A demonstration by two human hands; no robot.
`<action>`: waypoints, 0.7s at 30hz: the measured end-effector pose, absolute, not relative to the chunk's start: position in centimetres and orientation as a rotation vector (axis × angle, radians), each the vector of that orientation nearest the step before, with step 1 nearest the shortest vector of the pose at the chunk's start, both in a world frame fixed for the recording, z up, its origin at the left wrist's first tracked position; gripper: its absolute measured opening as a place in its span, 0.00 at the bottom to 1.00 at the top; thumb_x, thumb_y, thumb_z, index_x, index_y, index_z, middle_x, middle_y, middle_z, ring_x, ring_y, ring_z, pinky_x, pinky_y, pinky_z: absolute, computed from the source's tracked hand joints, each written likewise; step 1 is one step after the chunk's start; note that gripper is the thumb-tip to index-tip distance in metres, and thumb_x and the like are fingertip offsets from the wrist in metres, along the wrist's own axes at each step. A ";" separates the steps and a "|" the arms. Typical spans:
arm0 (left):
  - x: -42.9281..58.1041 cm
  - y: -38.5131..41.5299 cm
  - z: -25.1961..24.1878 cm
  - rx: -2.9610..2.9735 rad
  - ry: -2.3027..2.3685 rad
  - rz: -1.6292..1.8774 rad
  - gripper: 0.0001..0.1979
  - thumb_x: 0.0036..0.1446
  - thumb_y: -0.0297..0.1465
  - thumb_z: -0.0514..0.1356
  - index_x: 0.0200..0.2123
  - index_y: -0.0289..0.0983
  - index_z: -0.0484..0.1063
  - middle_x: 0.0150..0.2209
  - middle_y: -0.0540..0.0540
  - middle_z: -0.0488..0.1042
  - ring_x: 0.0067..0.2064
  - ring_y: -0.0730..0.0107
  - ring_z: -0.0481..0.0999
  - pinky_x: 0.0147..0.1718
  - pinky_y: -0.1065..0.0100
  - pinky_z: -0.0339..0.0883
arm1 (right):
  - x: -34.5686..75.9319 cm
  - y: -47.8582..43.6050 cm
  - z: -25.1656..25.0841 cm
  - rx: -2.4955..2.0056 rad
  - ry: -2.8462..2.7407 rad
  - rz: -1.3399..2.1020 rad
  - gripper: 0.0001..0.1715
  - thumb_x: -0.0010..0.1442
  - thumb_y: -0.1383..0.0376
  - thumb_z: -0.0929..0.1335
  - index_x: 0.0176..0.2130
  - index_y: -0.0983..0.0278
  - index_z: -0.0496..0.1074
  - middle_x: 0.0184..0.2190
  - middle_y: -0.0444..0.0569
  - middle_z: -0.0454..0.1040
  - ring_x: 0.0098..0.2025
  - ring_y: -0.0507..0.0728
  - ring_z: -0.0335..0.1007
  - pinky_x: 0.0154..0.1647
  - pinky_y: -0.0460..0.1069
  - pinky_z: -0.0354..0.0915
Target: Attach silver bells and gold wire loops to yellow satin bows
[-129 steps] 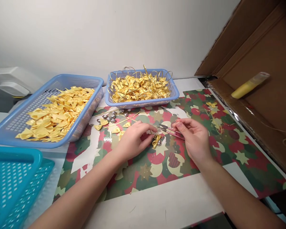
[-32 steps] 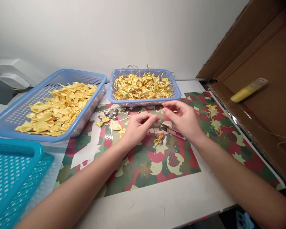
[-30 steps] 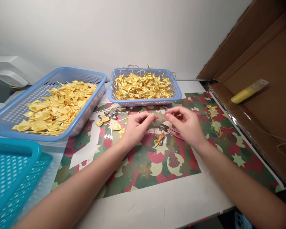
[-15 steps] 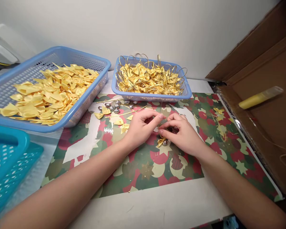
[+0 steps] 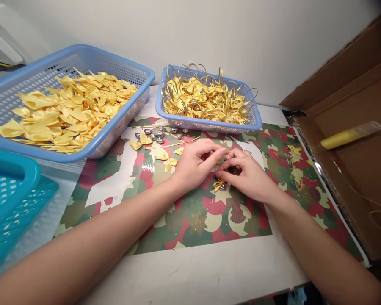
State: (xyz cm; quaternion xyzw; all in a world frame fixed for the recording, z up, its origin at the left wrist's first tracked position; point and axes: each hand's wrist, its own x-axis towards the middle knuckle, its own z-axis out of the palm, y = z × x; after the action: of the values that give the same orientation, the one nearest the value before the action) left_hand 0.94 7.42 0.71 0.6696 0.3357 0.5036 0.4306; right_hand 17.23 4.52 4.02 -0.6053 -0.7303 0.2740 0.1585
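White tabletop (image 5: pixel 209 271) with a patterned red-green sheet (image 5: pixel 184 228), clock positions taken from the hands. Cardboard panel (image 5: pixel 346 97) at 2. Large blue basket (image 5: pixel 117 70) at 10, yellow bows piled in it. Teal basket (image 5: pixel 28 203) at 9, cut off by the frame edge. Smaller blue basket (image 5: pixel 206 122) at 12, full of bows with gold loops sticking up.

Left hand (image 5: pixel 198 163): thumb and forefinger meet at the tips, can't tell what's between them. Right hand (image 5: pixel 249 178) at its 3 o'clock, fingers curled, thumb and forefinger close by the finished-looking bow (image 5: pixel 217 185); can't tell if they clamp anything. That bow lies on the sheet at 6, just below the fingertips, silver bell (image 5: pixel 222 186) beside it.

Yellow tube (image 5: pixel 349 135) between 2 and 3. Loose bows (image 5: pixel 168 161) at 9. Spare bells (image 5: pixel 160 137) at 10, clustered, gold cords (image 5: pixel 174 145) among them.
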 end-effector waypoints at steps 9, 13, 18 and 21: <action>0.9 7.9 0.8 1.674 0.929 1.299 0.10 0.62 0.33 0.59 0.31 0.37 0.78 0.28 0.49 0.76 0.30 0.71 0.73 0.32 0.69 0.66 | 17.9 4.7 4.2 -1.736 -2.110 0.880 0.07 0.54 0.61 0.72 0.26 0.57 0.79 0.34 0.48 0.65 0.46 0.61 0.60 0.50 0.57 0.58; 0.9 7.9 1.0 1.665 0.950 1.307 0.10 0.62 0.32 0.58 0.31 0.37 0.78 0.28 0.49 0.75 0.31 0.71 0.73 0.32 0.69 0.65 | 17.8 4.7 4.5 -1.755 -2.134 0.905 0.06 0.53 0.62 0.72 0.25 0.57 0.79 0.33 0.47 0.65 0.45 0.60 0.61 0.51 0.58 0.58; 0.9 8.0 1.0 1.689 0.928 1.303 0.09 0.62 0.31 0.59 0.31 0.37 0.78 0.28 0.49 0.75 0.30 0.72 0.72 0.31 0.69 0.65 | 17.9 4.7 4.7 -1.791 -2.148 0.927 0.07 0.54 0.62 0.71 0.25 0.57 0.79 0.34 0.47 0.65 0.46 0.60 0.61 0.53 0.58 0.57; 1.0 8.0 1.0 1.703 0.912 1.288 0.10 0.61 0.31 0.59 0.29 0.37 0.77 0.27 0.49 0.75 0.30 0.72 0.72 0.31 0.69 0.64 | 17.9 4.7 4.7 -1.775 -2.149 0.941 0.10 0.56 0.61 0.69 0.26 0.58 0.79 0.35 0.47 0.66 0.46 0.60 0.60 0.52 0.58 0.57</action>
State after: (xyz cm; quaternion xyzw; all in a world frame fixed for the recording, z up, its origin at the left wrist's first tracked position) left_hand 0.97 8.00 0.98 0.6727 0.3602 0.5089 0.3986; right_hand 17.93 4.74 4.68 -0.6005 -0.7267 0.3183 0.0997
